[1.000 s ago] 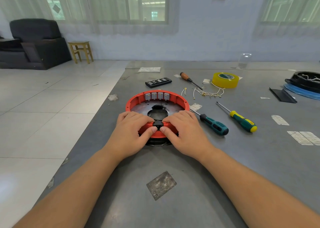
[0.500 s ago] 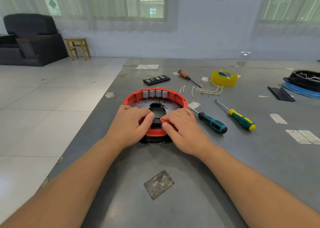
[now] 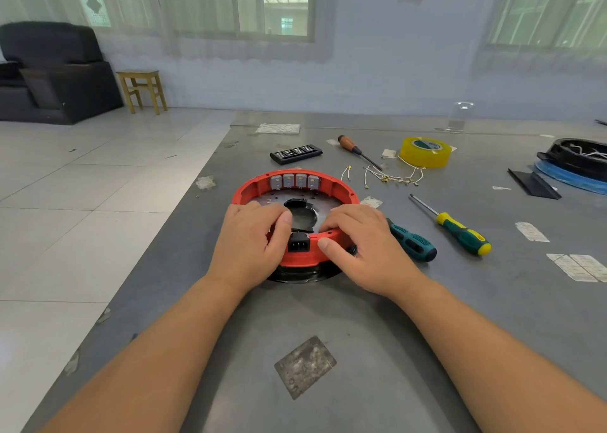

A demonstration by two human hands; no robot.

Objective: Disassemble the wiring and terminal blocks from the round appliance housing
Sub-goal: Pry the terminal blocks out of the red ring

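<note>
From the head view, the red round housing point(image 3: 295, 199) sits on the grey surface point(image 3: 361, 334), near its left edge, where the tiled floor point(image 3: 82, 219) begins. The left hand point(image 3: 253, 245) clasps the near rim, fingers curled over it, thumb beside the black power socket point(image 3: 299, 243) (set in the near wall). The right hand point(image 3: 361, 245) has the same grip on the rim at the socket's other side. Four grey terminal blocks point(image 3: 294, 181) line the far inner wall. Loose wires point(image 3: 394, 176) lie beyond. A teal screwdriver point(image 3: 412, 240) lies just beside the right hand; a yellow-green screwdriver point(image 3: 460, 232) is further right. Bare surface stretches towards the person.
</note>
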